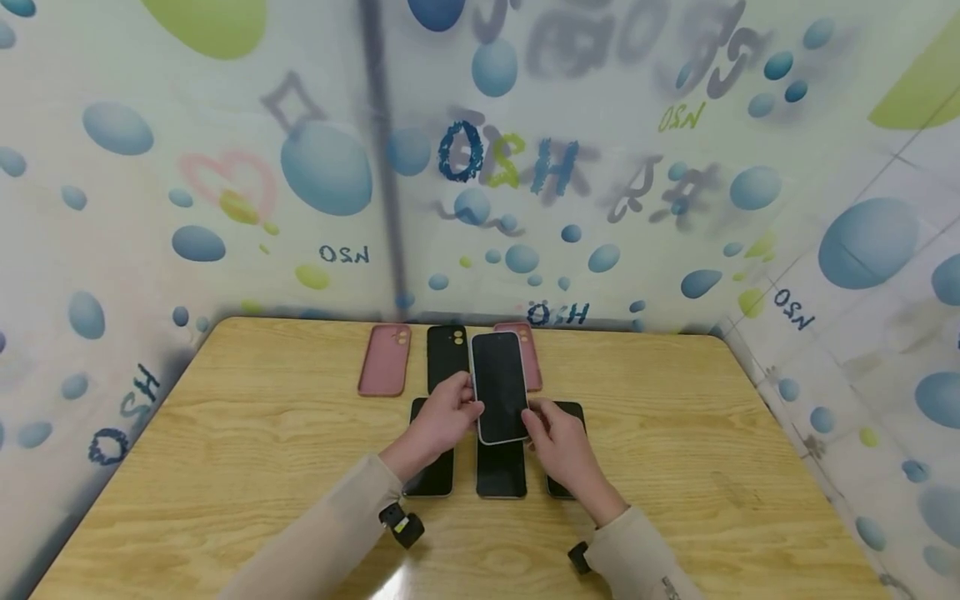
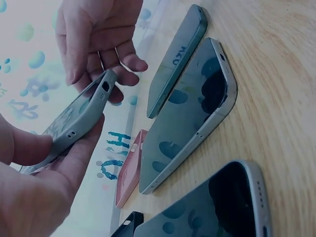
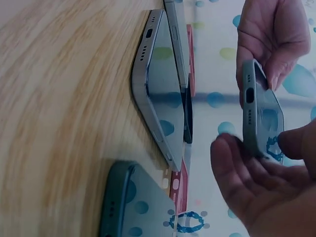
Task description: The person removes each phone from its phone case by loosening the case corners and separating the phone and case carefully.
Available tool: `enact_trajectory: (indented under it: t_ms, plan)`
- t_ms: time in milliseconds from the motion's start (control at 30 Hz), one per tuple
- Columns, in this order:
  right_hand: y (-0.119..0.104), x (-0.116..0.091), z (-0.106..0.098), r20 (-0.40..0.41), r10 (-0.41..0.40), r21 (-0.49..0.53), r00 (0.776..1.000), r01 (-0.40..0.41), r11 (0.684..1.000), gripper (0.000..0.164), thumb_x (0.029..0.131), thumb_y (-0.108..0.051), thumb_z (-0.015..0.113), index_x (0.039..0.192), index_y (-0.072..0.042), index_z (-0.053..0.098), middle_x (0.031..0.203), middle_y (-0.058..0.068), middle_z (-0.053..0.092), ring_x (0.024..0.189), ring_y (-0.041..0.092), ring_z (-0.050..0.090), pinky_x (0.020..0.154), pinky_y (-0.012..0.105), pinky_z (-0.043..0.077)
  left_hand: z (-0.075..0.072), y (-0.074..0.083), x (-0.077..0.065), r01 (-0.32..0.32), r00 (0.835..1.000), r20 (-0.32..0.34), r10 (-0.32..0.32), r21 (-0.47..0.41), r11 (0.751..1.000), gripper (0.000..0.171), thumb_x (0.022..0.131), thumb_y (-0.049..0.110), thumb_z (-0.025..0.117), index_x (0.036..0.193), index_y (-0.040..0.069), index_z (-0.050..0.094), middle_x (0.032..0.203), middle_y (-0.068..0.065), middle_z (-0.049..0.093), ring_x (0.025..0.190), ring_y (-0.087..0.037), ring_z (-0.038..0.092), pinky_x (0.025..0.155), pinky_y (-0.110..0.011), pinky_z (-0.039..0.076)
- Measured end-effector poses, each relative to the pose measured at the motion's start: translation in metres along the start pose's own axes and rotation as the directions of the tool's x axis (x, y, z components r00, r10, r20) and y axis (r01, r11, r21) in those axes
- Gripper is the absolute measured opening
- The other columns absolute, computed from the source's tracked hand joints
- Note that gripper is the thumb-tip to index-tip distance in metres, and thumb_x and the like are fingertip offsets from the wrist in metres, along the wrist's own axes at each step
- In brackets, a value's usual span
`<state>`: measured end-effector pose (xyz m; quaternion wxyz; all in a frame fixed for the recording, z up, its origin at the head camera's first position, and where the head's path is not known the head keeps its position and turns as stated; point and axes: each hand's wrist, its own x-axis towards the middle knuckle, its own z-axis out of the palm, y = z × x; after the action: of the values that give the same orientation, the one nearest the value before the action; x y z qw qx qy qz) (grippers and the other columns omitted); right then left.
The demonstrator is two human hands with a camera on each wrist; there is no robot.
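Observation:
Both hands hold a smartphone [image 1: 500,387] in a pale, light-coloured case, its dark screen facing up and tilted above the table. My left hand [image 1: 444,412] grips its left edge, thumb on the side and fingers beneath, as the left wrist view shows. At the lower right corner, my right hand [image 1: 564,448] holds it between thumb and fingers. The case's port cutout faces the right wrist camera. Below the hands lie a left phone [image 1: 435,477], a middle phone [image 1: 501,477] and a right phone [image 1: 559,487], screens up; hands and held phone partly hide them.
Along the back of the wooden table [image 1: 285,442] lie a pink phone case [image 1: 384,362], a black phone case [image 1: 445,360] and a second pink case [image 1: 531,358], partly behind the held phone. A patterned wall [image 1: 480,250] rises right behind the table's far edge.

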<state>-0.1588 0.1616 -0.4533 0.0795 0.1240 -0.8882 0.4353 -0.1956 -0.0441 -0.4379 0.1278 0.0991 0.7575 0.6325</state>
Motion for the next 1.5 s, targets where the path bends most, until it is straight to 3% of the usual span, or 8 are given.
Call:
enact_trajectory:
  t_ms: [233,400,500,633,833,1233,1333,1500]
  plan:
    - [0.000,-0.002,-0.004,0.143,0.039,0.111,0.989,-0.055,0.992,0.018,0.107,-0.003,0.051,0.103,0.001,0.068,0.074,0.009,0.069,0.067,0.025,0.069,0.063,0.031,0.059,-0.003,0.001,-0.005,-0.055,0.998,0.026,0.055,0.003,0.998,0.020,0.104,-0.008,0.048,0.124,-0.008,0.050,0.116,-0.026,0.069,0.094,-0.024,0.068,0.083,-0.043,0.060]
    - [-0.001,-0.004,-0.005,0.225,0.039,0.136,0.974,-0.071,0.988,0.022,0.108,0.001,0.044,0.113,0.007,0.065,0.078,0.012,0.071,0.068,0.027,0.071,0.066,0.043,0.061,-0.005,0.001,-0.007,-0.086,0.995,0.057,0.085,0.010,0.996,0.022,0.104,-0.009,0.046,0.126,-0.010,0.049,0.120,-0.029,0.069,0.103,-0.031,0.071,0.086,-0.042,0.061]
    - [-0.002,-0.005,-0.004,0.232,0.032,0.094,0.972,-0.055,0.994,0.024,0.107,0.003,0.043,0.116,0.008,0.064,0.078,0.011,0.071,0.068,0.026,0.071,0.064,0.036,0.061,-0.005,0.000,-0.007,-0.085,0.995,0.056,0.083,0.031,0.996,0.021,0.104,-0.009,0.047,0.125,-0.009,0.050,0.118,-0.027,0.070,0.101,-0.029,0.071,0.085,-0.041,0.061]
    - [-0.006,-0.007,-0.001,0.212,0.018,0.006,0.977,-0.020,1.000,0.020,0.105,0.006,0.045,0.107,0.005,0.065,0.074,0.009,0.069,0.065,0.022,0.069,0.059,0.023,0.055,-0.003,0.001,-0.008,-0.080,0.996,0.053,0.077,0.056,0.995,0.023,0.104,-0.009,0.048,0.126,-0.007,0.052,0.118,-0.024,0.071,0.098,-0.025,0.070,0.084,-0.041,0.060]
    - [-0.010,-0.007,0.001,0.181,0.022,-0.051,0.983,-0.013,0.999,0.018,0.101,0.007,0.047,0.095,0.000,0.062,0.070,0.004,0.066,0.061,0.015,0.065,0.056,0.021,0.053,-0.003,0.004,-0.010,-0.088,0.995,0.058,0.083,0.098,0.991,0.022,0.103,-0.008,0.049,0.125,-0.006,0.053,0.116,-0.023,0.071,0.090,-0.021,0.068,0.076,-0.036,0.054]
    - [-0.006,-0.009,0.002,0.198,0.022,0.068,0.980,-0.036,0.997,0.017,0.102,0.007,0.043,0.098,0.002,0.059,0.074,0.008,0.067,0.058,0.014,0.064,0.055,0.022,0.055,0.000,0.007,-0.009,-0.118,0.993,0.031,0.114,0.209,0.971,0.017,0.101,-0.011,0.048,0.116,-0.004,0.053,0.104,-0.018,0.069,0.073,-0.018,0.054,0.062,-0.030,0.042]
    - [-0.005,-0.009,0.002,0.222,0.016,0.085,0.975,-0.036,0.996,0.017,0.102,0.007,0.042,0.107,0.005,0.058,0.075,0.006,0.067,0.059,0.013,0.064,0.056,0.026,0.057,0.001,0.006,-0.008,-0.116,0.993,0.016,0.115,0.232,0.966,0.017,0.099,-0.013,0.049,0.112,-0.004,0.053,0.095,-0.015,0.066,0.069,-0.019,0.050,0.060,-0.030,0.039]
    - [-0.004,-0.008,-0.001,0.291,-0.005,0.134,0.957,-0.036,0.990,0.023,0.101,0.008,0.039,0.119,0.008,0.054,0.080,0.008,0.068,0.064,0.016,0.067,0.062,0.037,0.061,0.000,0.006,-0.006,-0.120,0.992,0.002,0.124,0.257,0.959,0.020,0.096,-0.015,0.049,0.111,-0.003,0.055,0.096,-0.014,0.068,0.073,-0.019,0.053,0.063,-0.031,0.041]
